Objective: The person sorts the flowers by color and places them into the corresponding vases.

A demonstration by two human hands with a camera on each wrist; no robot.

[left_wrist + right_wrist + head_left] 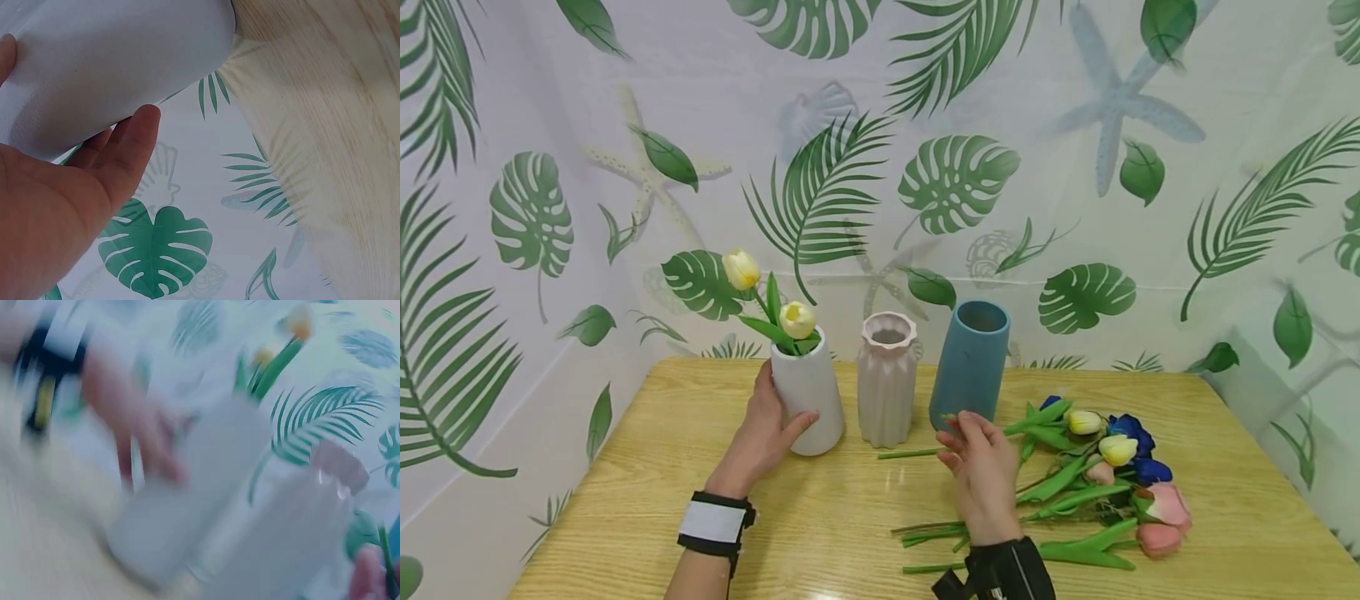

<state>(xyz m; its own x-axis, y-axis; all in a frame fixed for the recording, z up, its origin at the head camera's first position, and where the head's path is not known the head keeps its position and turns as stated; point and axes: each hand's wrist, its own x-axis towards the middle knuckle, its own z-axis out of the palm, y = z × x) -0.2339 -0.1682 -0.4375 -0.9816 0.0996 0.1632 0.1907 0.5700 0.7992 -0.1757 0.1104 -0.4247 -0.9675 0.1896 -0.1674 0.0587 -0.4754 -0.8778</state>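
Note:
My left hand holds the white vase by its side, thumb across the front and fingers round the left. Two pale yellow tulips with green leaves stand in that vase. In the left wrist view the fingers lie along the smooth white vase. My right hand is in front of the blue vase, its thumb and fingertips pinching a thin green stem, mostly hidden by the hand. The right wrist view is blurred.
A pale pink fluted vase stands between the white and blue vases. On the table's right lie artificial flowers: yellow tulips, blue blooms and pink blooms, stems pointing left. A leaf-patterned backdrop rises behind the wooden table.

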